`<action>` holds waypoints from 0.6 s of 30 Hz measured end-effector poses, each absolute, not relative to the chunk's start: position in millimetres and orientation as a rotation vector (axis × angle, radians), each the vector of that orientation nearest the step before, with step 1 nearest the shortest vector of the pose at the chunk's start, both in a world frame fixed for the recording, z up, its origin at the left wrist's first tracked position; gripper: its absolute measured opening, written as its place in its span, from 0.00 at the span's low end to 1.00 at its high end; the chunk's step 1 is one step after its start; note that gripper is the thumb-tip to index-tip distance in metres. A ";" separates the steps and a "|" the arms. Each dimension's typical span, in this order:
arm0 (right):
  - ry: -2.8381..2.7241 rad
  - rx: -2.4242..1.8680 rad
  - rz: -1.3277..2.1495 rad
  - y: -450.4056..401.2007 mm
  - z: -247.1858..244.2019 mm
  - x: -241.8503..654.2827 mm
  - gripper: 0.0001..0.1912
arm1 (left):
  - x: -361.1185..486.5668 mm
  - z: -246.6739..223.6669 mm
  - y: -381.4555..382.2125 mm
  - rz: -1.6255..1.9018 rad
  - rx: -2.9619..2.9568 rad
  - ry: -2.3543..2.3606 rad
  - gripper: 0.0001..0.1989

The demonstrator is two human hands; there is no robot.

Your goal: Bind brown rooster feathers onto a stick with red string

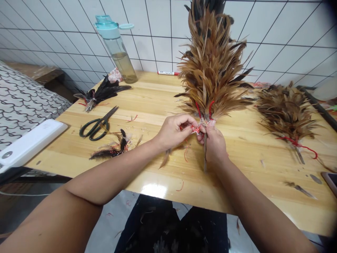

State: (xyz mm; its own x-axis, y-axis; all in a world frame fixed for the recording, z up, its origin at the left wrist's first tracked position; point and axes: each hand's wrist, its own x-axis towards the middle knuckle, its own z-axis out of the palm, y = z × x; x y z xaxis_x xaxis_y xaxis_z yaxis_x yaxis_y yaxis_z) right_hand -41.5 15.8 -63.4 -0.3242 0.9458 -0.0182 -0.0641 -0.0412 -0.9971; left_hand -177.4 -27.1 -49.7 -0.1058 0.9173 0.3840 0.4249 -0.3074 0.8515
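Note:
A large feather duster point(213, 66) of brown and black feathers stands up from a thin stick over the middle of the table. My right hand point(215, 142) is wrapped round the stick just below the lowest feathers, its thumb on the binding. My left hand point(177, 130) pinches a red and white strip point(195, 130) beside the stick. Red string ends point(211, 108) poke up among the bottom feathers. How the strip joins the stick is partly hidden by my fingers.
Black scissors point(96, 126), feather scraps point(116, 147) and a black feather bundle point(100, 93) lie left. Behind stands a water bottle point(119, 52) near a red marker point(167, 73). At right lies a smaller feather bundle point(288, 112) tied with red string; a phone point(331, 181) sits at the edge.

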 end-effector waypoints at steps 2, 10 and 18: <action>-1.366 -1.007 1.504 15.2 -63.6 -41.7 0.31 | -176.9 -46.2 -28.9 1.403 1.716 1.477 0.06; -1.347 -0.996 1.542 9.1 -62.7 -41.8 0.31 | -173.6 -36.7 -35.4 1.374 1.726 1.463 0.07; -1.319 -0.953 1.568 8.2 -60.6 -38.9 0.30 | -174.6 -40.7 -33.8 1.374 1.712 1.468 0.08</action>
